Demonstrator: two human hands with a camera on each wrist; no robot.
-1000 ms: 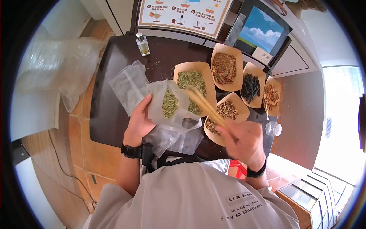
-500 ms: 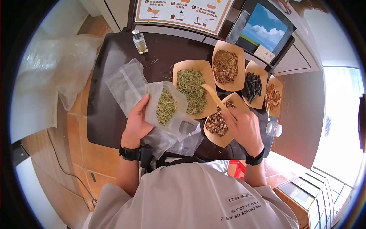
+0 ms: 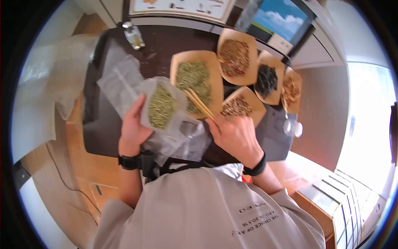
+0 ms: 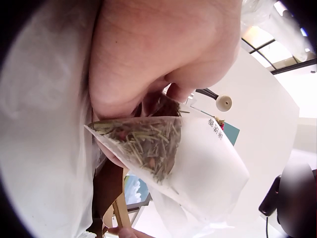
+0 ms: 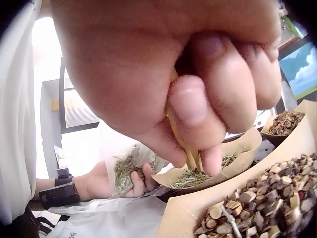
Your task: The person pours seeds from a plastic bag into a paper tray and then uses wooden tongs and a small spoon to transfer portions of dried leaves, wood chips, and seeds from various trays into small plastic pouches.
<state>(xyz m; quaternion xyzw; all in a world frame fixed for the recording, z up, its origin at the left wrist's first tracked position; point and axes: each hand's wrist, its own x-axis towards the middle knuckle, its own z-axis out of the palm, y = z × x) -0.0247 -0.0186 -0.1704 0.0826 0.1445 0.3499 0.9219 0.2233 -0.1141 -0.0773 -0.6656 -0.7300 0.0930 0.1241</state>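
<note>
My left hand (image 3: 133, 124) grips a translucent pouch (image 3: 179, 103) of dried green herb from its left side; in the left wrist view the herb (image 4: 148, 144) shows through the pouch's wall. Between the thumb and fingers of my right hand (image 3: 237, 137) is a pair of wooden tongs (image 3: 199, 103), their tips over the near left part of a paper tray (image 3: 216, 83) of the same green herb. In the right wrist view the fingers curl round the tongs (image 5: 190, 153), with the tray's herb (image 5: 188, 179) just beyond. Whether the tips hold any herb I cannot tell.
Paper trays hold reddish mix (image 3: 234, 58), black pieces (image 3: 266, 81), orange-brown pieces (image 3: 291, 90) and chopped brown bits (image 3: 237, 107). Flat plastic bags (image 3: 122, 83) lie left of the pouch. A glass bottle (image 3: 134, 36) stands at the back left, a small clear jar (image 3: 292, 128) at the right.
My right hand has moved left, bringing the tongs from above the chopped brown bits to the green herb tray. The left hand still grips the pouch. The head view has shifted.
</note>
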